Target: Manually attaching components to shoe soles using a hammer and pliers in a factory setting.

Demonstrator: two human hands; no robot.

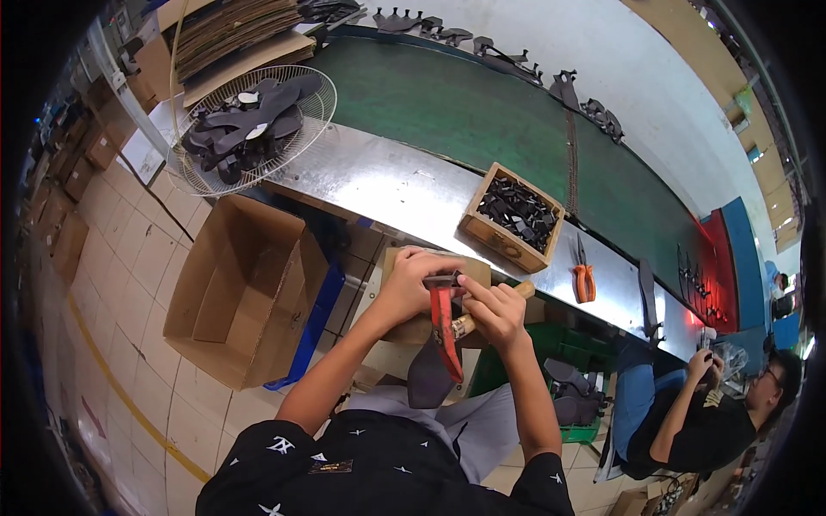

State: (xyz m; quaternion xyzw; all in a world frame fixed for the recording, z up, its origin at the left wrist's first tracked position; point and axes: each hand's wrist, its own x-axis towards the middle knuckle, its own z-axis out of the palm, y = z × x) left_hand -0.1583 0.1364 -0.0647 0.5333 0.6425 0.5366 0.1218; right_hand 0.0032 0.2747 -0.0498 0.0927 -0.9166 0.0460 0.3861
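Left hand (406, 285)'s gripping a dark piece (440, 280), right hand (497, 313) has a red-headed hammer (446, 334) by its wooden handle, fingertip right at that piece. Grey flat part (430, 380) hangs just below the hands, can't tell if they're joined. Wooden box (502, 242) sits just beyond them.

Left hand (409, 284): gripping a dark sole (428, 384)
Right hand (500, 313): holding a red-headed hammer (445, 335)
Table (397, 182): wooden box (497, 242) of black pieces (516, 213), orange-handled pliers (585, 284)
Wire basket (320, 110): a pile of soles (274, 105)
Cardboard box (280, 320): open
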